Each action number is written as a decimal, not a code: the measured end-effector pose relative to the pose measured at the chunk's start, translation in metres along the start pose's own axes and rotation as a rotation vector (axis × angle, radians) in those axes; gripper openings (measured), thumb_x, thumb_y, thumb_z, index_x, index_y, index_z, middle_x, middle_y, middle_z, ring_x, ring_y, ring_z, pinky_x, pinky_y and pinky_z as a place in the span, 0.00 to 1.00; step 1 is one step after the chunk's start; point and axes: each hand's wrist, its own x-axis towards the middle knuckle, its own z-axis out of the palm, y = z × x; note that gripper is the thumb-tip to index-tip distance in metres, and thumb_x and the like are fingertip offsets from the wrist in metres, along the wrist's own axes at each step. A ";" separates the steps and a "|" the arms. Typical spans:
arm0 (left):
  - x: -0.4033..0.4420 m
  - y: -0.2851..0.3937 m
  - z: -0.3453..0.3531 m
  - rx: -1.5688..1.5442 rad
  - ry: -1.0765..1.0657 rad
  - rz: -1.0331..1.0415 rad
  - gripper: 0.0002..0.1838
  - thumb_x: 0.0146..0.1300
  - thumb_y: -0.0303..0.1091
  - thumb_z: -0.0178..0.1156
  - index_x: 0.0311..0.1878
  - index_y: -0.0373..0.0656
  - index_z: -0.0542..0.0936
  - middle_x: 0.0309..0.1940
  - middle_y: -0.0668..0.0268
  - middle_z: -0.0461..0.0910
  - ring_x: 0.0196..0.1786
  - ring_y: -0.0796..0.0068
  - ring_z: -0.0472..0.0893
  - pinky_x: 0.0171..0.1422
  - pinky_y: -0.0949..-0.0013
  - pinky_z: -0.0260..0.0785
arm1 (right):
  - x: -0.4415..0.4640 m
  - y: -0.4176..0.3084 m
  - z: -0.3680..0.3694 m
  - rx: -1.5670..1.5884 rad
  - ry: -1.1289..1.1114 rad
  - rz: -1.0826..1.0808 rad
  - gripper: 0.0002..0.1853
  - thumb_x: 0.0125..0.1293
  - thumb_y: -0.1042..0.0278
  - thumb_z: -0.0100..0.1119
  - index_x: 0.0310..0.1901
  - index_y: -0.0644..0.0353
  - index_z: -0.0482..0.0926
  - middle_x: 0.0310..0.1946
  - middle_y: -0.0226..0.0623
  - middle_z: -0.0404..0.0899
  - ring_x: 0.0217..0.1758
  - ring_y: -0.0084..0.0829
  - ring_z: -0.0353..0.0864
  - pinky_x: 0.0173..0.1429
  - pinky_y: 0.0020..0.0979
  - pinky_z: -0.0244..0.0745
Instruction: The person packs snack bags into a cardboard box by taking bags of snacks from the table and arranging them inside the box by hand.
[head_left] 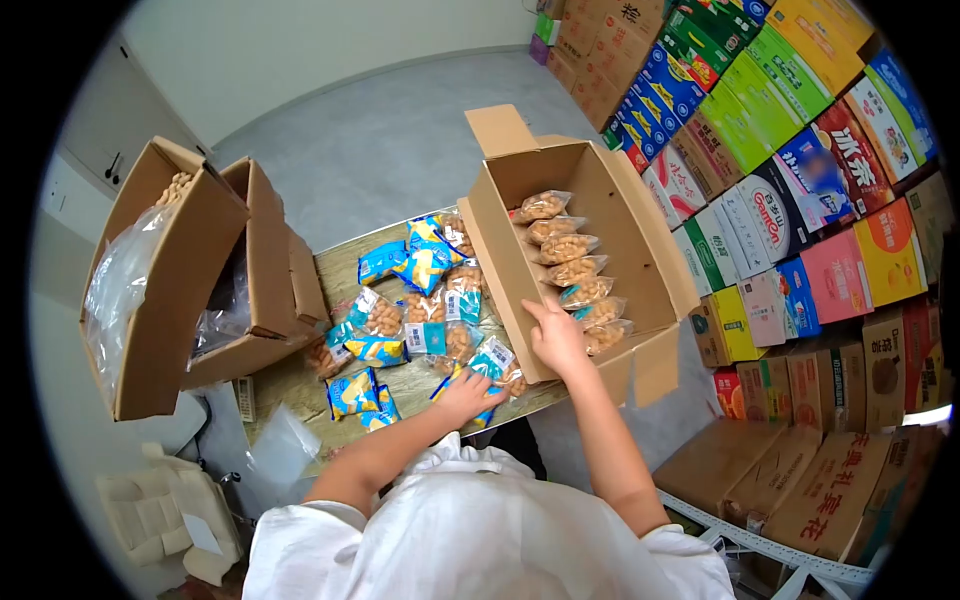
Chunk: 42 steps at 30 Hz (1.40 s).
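Observation:
A large open carton (640, 240) stands on the right part of the table, with several clear bags of peanuts (571, 247) lined up in a row inside. My right hand (556, 338) is at the carton's near left wall, its index finger stretched out over the edge and holding nothing. Near the table's front edge my left hand (466, 396) lies with spread fingers on a peanut bag with a white and teal label (492, 358), beside a blue and yellow packet. More peanut bags (377, 313) and blue and yellow packets (425, 262) lie scattered over the tabletop to the left of the carton.
Two open cartons (190, 300) with plastic liners stand at the left, one holding loose peanuts (175, 188). A clear plastic bag (285, 443) hangs at the table's front left corner. Stacked boxes (780, 200) fill the right side. A beige chair (170, 500) stands lower left.

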 end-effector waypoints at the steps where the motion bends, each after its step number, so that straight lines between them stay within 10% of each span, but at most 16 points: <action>1: -0.014 -0.004 -0.001 -0.021 -0.046 0.035 0.29 0.62 0.32 0.50 0.67 0.62 0.66 0.44 0.61 0.72 0.53 0.61 0.73 0.59 0.50 0.63 | 0.000 0.000 0.001 -0.010 0.006 0.005 0.24 0.54 0.75 0.56 0.56 0.53 0.78 0.54 0.45 0.76 0.47 0.48 0.81 0.52 0.43 0.78; 8: -0.080 -0.039 0.003 -0.012 -0.258 -0.062 0.30 0.62 0.39 0.57 0.68 0.60 0.65 0.47 0.62 0.71 0.57 0.60 0.71 0.58 0.49 0.61 | 0.000 -0.004 -0.004 0.053 0.013 0.003 0.24 0.55 0.77 0.51 0.55 0.55 0.79 0.53 0.47 0.76 0.48 0.50 0.80 0.53 0.45 0.77; 12: -0.048 -0.028 -0.041 -0.155 -0.374 -0.068 0.44 0.38 0.54 0.75 0.60 0.49 0.71 0.51 0.63 0.71 0.58 0.60 0.69 0.59 0.51 0.62 | 0.001 -0.002 0.001 -0.008 0.009 -0.003 0.23 0.54 0.75 0.54 0.55 0.54 0.79 0.53 0.46 0.76 0.46 0.50 0.81 0.51 0.45 0.78; 20: 0.056 -0.008 -0.015 -0.020 -0.111 -0.052 0.44 0.41 0.50 0.75 0.62 0.45 0.70 0.61 0.58 0.67 0.68 0.55 0.63 0.66 0.48 0.59 | -0.001 -0.009 0.002 -0.061 0.016 0.022 0.25 0.53 0.75 0.57 0.56 0.54 0.78 0.47 0.46 0.78 0.41 0.49 0.82 0.45 0.44 0.80; 26: 0.085 -0.019 -0.027 -0.081 -0.327 -0.106 0.52 0.38 0.50 0.77 0.68 0.46 0.64 0.67 0.58 0.62 0.72 0.57 0.57 0.67 0.48 0.55 | 0.000 -0.006 0.005 -0.101 0.011 0.006 0.22 0.55 0.74 0.55 0.55 0.56 0.78 0.46 0.46 0.78 0.38 0.48 0.83 0.43 0.45 0.80; 29: 0.085 -0.021 -0.025 -0.018 -0.360 -0.066 0.50 0.36 0.52 0.77 0.65 0.46 0.67 0.62 0.61 0.67 0.68 0.59 0.61 0.66 0.47 0.55 | 0.001 -0.010 0.001 -0.138 -0.037 0.008 0.22 0.56 0.72 0.55 0.55 0.57 0.77 0.45 0.44 0.78 0.38 0.48 0.84 0.41 0.45 0.79; 35: 0.068 -0.021 -0.002 -0.108 -0.262 -0.175 0.15 0.59 0.36 0.58 0.49 0.43 0.78 0.47 0.56 0.77 0.49 0.58 0.79 0.52 0.60 0.73 | -0.001 -0.019 -0.003 -0.185 -0.120 -0.019 0.22 0.55 0.74 0.55 0.55 0.61 0.73 0.43 0.50 0.77 0.37 0.50 0.84 0.41 0.45 0.79; 42: 0.034 -0.012 0.012 -0.340 -0.410 -0.477 0.13 0.58 0.32 0.58 0.46 0.41 0.77 0.40 0.53 0.83 0.42 0.54 0.84 0.45 0.54 0.78 | -0.012 -0.032 0.006 -0.116 -0.103 -0.026 0.23 0.53 0.77 0.55 0.54 0.64 0.73 0.43 0.52 0.76 0.37 0.51 0.83 0.41 0.46 0.78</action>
